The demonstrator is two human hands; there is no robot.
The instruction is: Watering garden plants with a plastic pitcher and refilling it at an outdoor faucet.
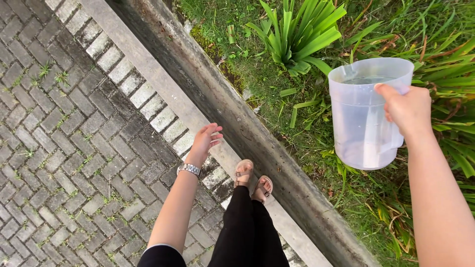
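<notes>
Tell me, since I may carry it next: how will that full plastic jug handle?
The jug probably feels heavy: water shows close to its rim. Any tilt would likely slosh it over the open top. Its thin translucent wall may flex, so hold the handle as the right hand does.

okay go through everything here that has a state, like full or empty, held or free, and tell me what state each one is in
Clear plastic jug: upright, filled nearly to the brim, held over the grass.
Right hand: closed on the jug's handle.
Left hand: free, fingers loosely curled.
Wristwatch: fastened on the left wrist.
Sandals: worn, standing on the concrete curb.
</notes>
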